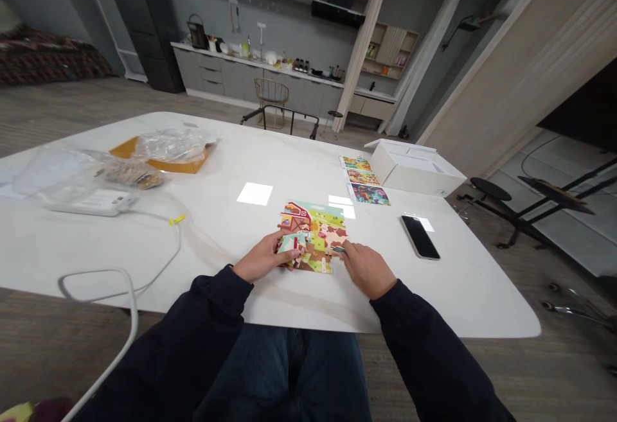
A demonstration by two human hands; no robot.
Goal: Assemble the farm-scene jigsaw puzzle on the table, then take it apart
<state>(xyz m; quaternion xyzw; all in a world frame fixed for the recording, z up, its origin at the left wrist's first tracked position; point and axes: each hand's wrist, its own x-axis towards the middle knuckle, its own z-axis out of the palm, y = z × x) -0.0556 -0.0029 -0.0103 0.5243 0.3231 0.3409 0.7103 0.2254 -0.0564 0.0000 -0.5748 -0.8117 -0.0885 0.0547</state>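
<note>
A partly assembled jigsaw puzzle with a barn and a cow lies flat on the white table in front of me. My left hand is closed around a small stack of puzzle pieces, held over the puzzle's lower left part. At the puzzle's right edge, my right hand pinches a puzzle piece between thumb and fingers. Most of that piece is hidden by the fingers, and I cannot tell whether it touches the puzzle.
A phone lies to the right. Picture cards sit beside a white box. At left are a yellow tray with clear plastic, a white power strip and its cable. A chair stands behind the table.
</note>
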